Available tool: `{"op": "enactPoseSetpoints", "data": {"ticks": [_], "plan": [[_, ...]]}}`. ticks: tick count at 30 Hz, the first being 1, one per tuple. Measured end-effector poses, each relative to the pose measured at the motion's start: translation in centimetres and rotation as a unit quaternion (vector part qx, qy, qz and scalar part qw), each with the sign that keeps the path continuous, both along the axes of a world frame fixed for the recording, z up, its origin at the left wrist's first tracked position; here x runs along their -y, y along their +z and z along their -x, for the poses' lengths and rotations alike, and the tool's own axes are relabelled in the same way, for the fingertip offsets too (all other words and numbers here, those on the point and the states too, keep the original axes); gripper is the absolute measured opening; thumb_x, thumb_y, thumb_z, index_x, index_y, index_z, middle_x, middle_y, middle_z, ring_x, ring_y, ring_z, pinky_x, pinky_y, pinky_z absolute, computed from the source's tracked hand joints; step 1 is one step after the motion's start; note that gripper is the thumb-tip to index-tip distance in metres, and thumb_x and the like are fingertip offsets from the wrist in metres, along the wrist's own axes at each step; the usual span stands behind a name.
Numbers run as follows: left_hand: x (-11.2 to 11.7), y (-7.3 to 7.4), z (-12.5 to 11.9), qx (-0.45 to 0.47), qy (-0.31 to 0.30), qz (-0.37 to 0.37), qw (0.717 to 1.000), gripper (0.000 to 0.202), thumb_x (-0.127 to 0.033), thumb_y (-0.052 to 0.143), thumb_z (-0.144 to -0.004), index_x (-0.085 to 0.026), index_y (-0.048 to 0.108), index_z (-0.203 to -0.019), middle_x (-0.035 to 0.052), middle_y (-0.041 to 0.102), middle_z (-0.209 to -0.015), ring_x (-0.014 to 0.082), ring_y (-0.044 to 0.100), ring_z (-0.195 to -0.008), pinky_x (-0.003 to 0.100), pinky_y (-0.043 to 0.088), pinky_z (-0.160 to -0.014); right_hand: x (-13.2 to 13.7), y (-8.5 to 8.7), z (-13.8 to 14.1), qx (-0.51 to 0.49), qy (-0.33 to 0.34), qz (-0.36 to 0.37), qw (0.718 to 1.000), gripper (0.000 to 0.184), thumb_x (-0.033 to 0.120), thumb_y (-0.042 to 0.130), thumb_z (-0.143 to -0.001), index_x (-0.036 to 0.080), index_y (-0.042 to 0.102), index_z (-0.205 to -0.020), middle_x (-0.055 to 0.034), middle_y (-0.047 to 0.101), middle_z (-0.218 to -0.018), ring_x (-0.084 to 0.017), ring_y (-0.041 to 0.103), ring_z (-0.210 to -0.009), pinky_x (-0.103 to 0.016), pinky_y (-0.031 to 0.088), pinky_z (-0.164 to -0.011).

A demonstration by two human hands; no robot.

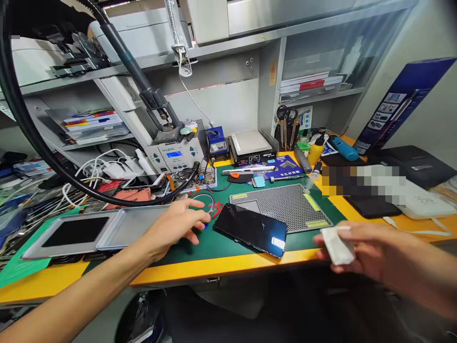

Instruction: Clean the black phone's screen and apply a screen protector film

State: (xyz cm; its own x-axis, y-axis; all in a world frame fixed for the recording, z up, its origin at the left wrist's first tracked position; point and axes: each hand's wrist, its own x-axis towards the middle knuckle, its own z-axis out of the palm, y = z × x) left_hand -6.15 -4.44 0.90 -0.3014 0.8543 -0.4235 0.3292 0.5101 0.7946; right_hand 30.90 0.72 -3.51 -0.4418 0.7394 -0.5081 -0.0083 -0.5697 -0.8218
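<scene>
A black smartphone [250, 228] lies screen up on the green mat [200, 252], its upper edge over a grey perforated pad [285, 205]. To its left, my left hand [178, 221] hovers with its fingers apart and nothing in them. Close to those fingertips are red and grey wires [213, 205] and a small blue item partly behind the hand. At the right, my right hand [360, 247] grips a folded white tissue [338, 245] between thumb and fingers, out by the table's front edge.
A hot air station [176, 155] with a thick black hose [82, 186] stands at the back left. An open flat metal case [80, 231] lies at the left. Behind the pad are a small heating plate [252, 145], a yellow bottle [316, 153] and a tool holder [286, 131].
</scene>
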Motion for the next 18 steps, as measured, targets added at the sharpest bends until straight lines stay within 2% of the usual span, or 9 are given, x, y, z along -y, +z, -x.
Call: {"op": "enactPoseSetpoints", "data": {"ticks": [3, 6, 9, 12, 18], "plan": [[-1.0, -1.1, -0.2, 0.002, 0.003, 0.019, 1.000, 0.050, -0.036, 0.077, -0.070, -0.014, 0.060, -0.112, 0.0103, 0.072, -0.089, 0.0216, 0.068, -0.081, 0.023, 0.051, -0.047, 2.1, -2.6, -0.5, -0.012, 0.003, 0.050, 0.999, 0.026, 0.043, 0.075, -0.083, 0.026, 0.080, -0.102, -0.0134, 0.063, -0.134, -0.040, 0.063, -0.119, -0.045, 0.063, -0.092], [-2.3, -1.2, -0.8, -0.002, -0.008, 0.029, 1.000, 0.035, -0.040, 0.071, -0.073, -0.016, 0.064, -0.097, 0.0122, 0.075, -0.096, 0.0189, 0.066, -0.074, 0.021, 0.046, -0.039, 2.6, -3.5, 0.3, -0.029, 0.016, 0.054, 0.998, 0.029, 0.044, 0.081, -0.077, 0.030, 0.081, -0.102, -0.0088, 0.057, -0.143, -0.041, 0.058, -0.127, -0.047, 0.060, -0.101], [-3.2, -1.0, -1.1, -0.013, -0.017, 0.040, 0.999, 0.029, -0.040, 0.069, -0.072, -0.016, 0.064, -0.087, 0.0118, 0.075, -0.093, 0.0155, 0.063, -0.064, 0.019, 0.040, -0.035, 2.5, -2.5, 1.8, -0.040, 0.006, 0.054, 0.998, 0.031, 0.047, 0.085, -0.072, 0.026, 0.081, -0.094, -0.0083, 0.056, -0.145, -0.042, 0.058, -0.126, -0.048, 0.060, -0.100], [-3.9, -0.9, -1.2, -0.019, -0.020, 0.060, 0.998, 0.027, -0.039, 0.069, -0.070, -0.016, 0.063, -0.081, 0.0115, 0.075, -0.089, 0.0127, 0.060, -0.053, 0.019, 0.036, -0.032, 2.2, -1.1, 3.1, -0.066, 0.003, 0.072, 0.995, 0.029, 0.040, 0.090, -0.066, 0.021, 0.079, -0.084, -0.0098, 0.057, -0.143, -0.043, 0.062, -0.120, -0.048, 0.063, -0.092], [-4.8, -0.9, -1.5, -0.005, -0.027, 0.087, 0.996, 0.026, -0.041, 0.067, -0.069, -0.016, 0.062, -0.073, 0.0082, 0.071, -0.079, 0.0076, 0.048, -0.039, 0.019, 0.025, -0.031, 1.7, -0.8, 3.6, -0.115, 0.006, 0.106, 0.988, 0.025, 0.034, 0.082, -0.074, 0.015, 0.079, -0.091, -0.0146, 0.063, -0.135, -0.044, 0.065, -0.114, -0.049, 0.063, -0.087]]}}
